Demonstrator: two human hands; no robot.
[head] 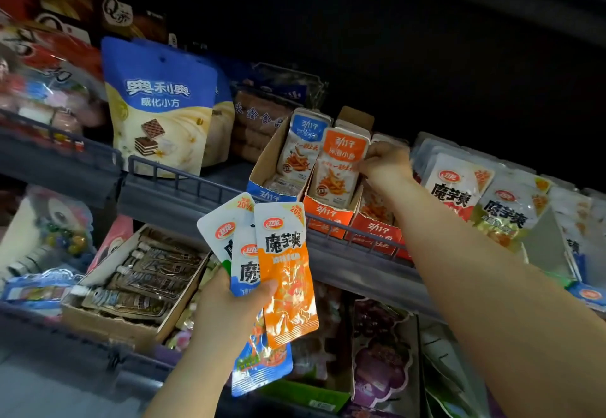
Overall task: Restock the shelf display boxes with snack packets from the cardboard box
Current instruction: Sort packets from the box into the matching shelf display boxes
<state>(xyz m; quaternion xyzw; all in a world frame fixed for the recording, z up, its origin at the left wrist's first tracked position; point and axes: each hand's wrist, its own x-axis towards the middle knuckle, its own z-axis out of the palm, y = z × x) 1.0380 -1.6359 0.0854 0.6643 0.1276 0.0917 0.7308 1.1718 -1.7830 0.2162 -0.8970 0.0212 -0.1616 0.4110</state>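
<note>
1. Reaching up to the upper shelf (360,270), the right hand (385,165) is at three cardboard boxes that sit side by side behind the rail (183,178): a blue display box (262,184) on the left, an orange display box (323,212) in the middle and a red display box (373,235) on the right.
2. Its fingers are curled and pinch the right edge of the orange-topped packet (337,168), which stands upright at the front of the orange display box. The forearm crosses over the red one and the rail.
3. The left hand (229,302) is lower and nearer. Its thumb is clamped across a fan of snack packets (287,273) held up in front of the rail, just below the blue box.
4. Room-wise, there's dark open space above the boxes, but it's tight sideways. The boxes touch each other, and a pile of konjac packets (459,188) crowds right beside the right hand.
5. The rail is a low grey bar fence with short posts along the shelf's near edge. The box fronts are cut low.
6. The packets are flat, glossy and crinkly, with rounded corners.
7. Count in the fan: three tops, one orange, one blue-and-white, one white with green. A blue end pokes out under the hand, and I can't tell if that's a fourth.
8. Far left, a big blue-and-cream wafer pouch (160,106) stands upright. On the lower shelf there's one cardboard tray (98,316) of brown sachets.
</note>
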